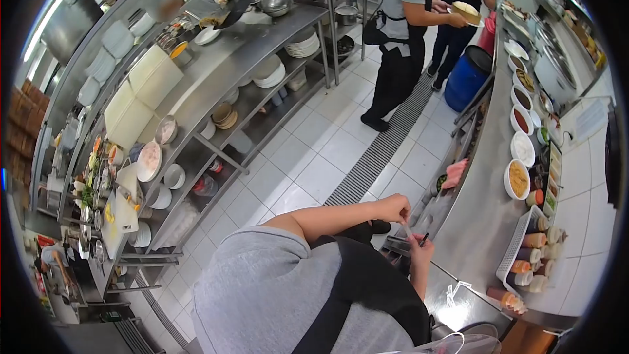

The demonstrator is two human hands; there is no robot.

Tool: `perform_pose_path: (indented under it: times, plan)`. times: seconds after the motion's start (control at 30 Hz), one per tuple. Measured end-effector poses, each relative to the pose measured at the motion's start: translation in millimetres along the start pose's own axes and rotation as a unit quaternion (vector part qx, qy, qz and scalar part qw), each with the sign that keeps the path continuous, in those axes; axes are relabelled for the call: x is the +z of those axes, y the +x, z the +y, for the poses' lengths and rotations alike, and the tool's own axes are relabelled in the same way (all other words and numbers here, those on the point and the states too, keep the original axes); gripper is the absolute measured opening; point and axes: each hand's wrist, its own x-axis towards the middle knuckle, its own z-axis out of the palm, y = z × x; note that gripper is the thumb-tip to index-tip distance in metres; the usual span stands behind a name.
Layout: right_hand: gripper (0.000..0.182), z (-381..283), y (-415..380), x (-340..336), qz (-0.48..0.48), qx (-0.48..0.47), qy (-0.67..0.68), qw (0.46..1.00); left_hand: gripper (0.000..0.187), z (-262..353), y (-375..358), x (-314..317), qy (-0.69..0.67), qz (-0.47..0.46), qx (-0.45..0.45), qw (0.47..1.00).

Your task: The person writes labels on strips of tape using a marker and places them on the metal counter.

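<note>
Both hands work close together at the edge of the long stainless-steel bench (472, 223), over the grey tiled floor. The left hand (393, 208) is curled almost shut w/ knuckles up. A thin pale strip (407, 230) runs down from it toward the right hand (420, 254), but can't tell whether the left grip really pinches it. The right grip is closed round a small dark stick-like item (424, 239), tip poking up, too small to say pen or tool. To do this well, prob. keep the strip taut btwn the hands, elbows tucked, and work over the bench lip so nothing drops to the floor. Keep clear of the white wire rack of orange-capped squeeze bottles (532, 244) and the white round bowl of yellow-brown paste (517, 180) further along. Two other people stand well apart by the blue plastic barrel (466, 77), so there's no crowding.
</note>
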Motion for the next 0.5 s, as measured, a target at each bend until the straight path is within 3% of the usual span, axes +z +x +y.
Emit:
perform_pose_path:
  times: [0.13,0.33,0.5]
  plan:
    - [0.014,7,-7,11,-0.045,0.026,0.034,0.998,0.011,7,-20,-3,-0.004,0.008,-0.032,0.999]
    - [0.015,24,-12,2,-0.016,0.060,0.031,0.998,0.012,-5,-8,13,-0.038,-0.007,0.006,0.999]
    - [0.014,38,-14,-21,0.058,0.007,0.038,0.998,0.014,-7,24,33,0.011,-0.045,0.049,0.998]
